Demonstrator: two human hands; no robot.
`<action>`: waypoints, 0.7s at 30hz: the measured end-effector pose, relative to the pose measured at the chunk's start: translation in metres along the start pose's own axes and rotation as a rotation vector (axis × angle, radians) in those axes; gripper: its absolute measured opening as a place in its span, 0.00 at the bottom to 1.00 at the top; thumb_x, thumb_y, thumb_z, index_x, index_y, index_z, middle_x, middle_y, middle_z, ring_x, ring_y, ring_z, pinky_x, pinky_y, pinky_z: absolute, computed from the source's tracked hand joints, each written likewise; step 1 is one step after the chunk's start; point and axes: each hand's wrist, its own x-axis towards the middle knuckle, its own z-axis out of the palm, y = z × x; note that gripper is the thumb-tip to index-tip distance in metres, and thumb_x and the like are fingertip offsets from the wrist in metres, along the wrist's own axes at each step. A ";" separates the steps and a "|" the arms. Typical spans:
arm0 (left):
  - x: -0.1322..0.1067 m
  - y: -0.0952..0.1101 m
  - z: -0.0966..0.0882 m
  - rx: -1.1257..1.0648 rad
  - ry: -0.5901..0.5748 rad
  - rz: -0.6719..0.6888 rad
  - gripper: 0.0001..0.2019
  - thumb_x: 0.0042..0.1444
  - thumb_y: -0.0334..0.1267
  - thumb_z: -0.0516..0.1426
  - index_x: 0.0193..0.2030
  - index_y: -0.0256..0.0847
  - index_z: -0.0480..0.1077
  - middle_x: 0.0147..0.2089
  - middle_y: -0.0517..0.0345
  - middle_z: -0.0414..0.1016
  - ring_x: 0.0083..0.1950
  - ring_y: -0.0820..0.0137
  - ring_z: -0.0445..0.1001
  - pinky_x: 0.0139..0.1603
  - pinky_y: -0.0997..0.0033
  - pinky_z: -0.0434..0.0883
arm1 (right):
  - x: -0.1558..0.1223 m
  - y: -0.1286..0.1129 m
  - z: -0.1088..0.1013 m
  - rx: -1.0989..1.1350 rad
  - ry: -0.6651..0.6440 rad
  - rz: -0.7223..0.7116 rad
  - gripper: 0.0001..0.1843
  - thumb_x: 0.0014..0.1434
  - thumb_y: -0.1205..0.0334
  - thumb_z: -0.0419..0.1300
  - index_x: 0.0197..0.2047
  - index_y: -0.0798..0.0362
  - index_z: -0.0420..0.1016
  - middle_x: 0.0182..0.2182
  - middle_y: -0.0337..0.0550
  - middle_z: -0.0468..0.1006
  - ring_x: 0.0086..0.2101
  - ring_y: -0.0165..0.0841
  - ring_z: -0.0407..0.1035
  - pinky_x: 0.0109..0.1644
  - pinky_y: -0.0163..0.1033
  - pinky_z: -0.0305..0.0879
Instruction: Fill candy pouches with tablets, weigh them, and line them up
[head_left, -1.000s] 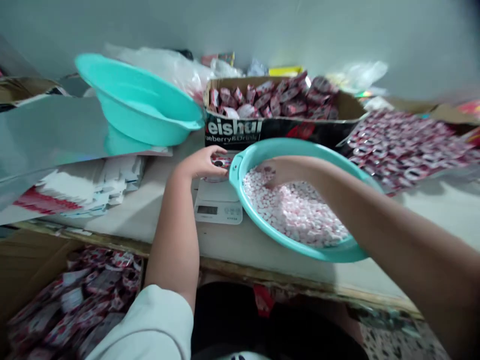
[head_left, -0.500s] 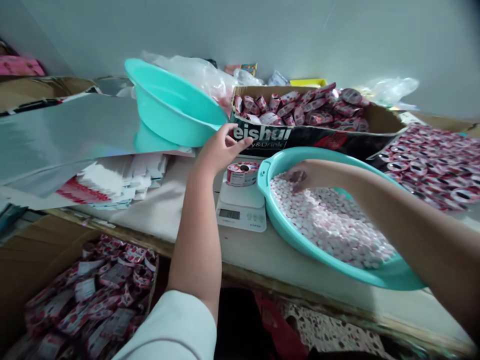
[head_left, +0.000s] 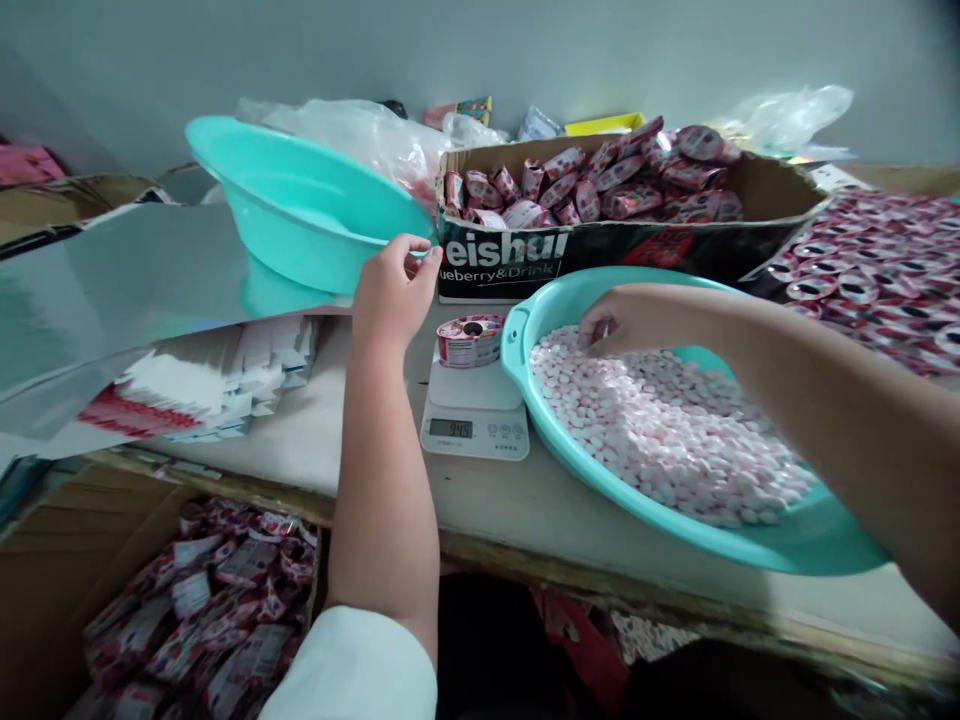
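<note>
My left hand (head_left: 394, 290) has its fingers curled and pinched at the rim of a tilted, empty teal basin (head_left: 300, 215) at the back left. My right hand (head_left: 630, 320) reaches into a second teal basin (head_left: 525, 340) full of small pink and white candies (head_left: 667, 440), fingers bunched on the candies at the basin's far side. Between the hands, a small round red-and-white cup (head_left: 470, 340) sits on a white digital scale (head_left: 475, 415) with a lit display.
A cardboard box (head_left: 637, 250) of red packets stands behind the scale. Many red-and-white lids (head_left: 877, 270) lie at the right. Silver sheets (head_left: 112, 290) and stacked white cards (head_left: 210, 375) lie at the left. A box of packets (head_left: 217, 610) sits below the table edge.
My left hand left the cup on the scale, rose to the tilted basin's rim and closed there. My right hand stayed in the candies.
</note>
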 end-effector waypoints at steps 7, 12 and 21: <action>0.000 0.004 0.009 -0.007 0.054 -0.006 0.18 0.63 0.48 0.55 0.55 0.42 0.68 0.41 0.53 0.78 0.39 0.66 0.74 0.46 0.67 0.69 | -0.004 -0.001 -0.007 -0.019 0.171 -0.053 0.07 0.55 0.60 0.63 0.33 0.51 0.82 0.28 0.38 0.80 0.28 0.30 0.69 0.36 0.36 0.59; 0.000 0.004 0.007 0.009 0.023 -0.040 0.18 0.63 0.48 0.55 0.55 0.42 0.69 0.43 0.52 0.78 0.40 0.66 0.74 0.47 0.67 0.70 | -0.008 -0.017 -0.010 -0.018 0.254 -0.043 0.09 0.55 0.59 0.62 0.37 0.52 0.82 0.29 0.39 0.79 0.28 0.29 0.68 0.36 0.36 0.60; -0.007 0.011 -0.008 0.000 -0.898 -0.194 0.22 0.43 0.46 0.67 0.46 0.45 0.76 0.44 0.54 0.81 0.42 0.59 0.78 0.41 0.66 0.73 | -0.004 -0.014 -0.003 0.067 0.264 -0.018 0.13 0.55 0.57 0.65 0.43 0.52 0.79 0.38 0.42 0.79 0.32 0.31 0.68 0.37 0.37 0.60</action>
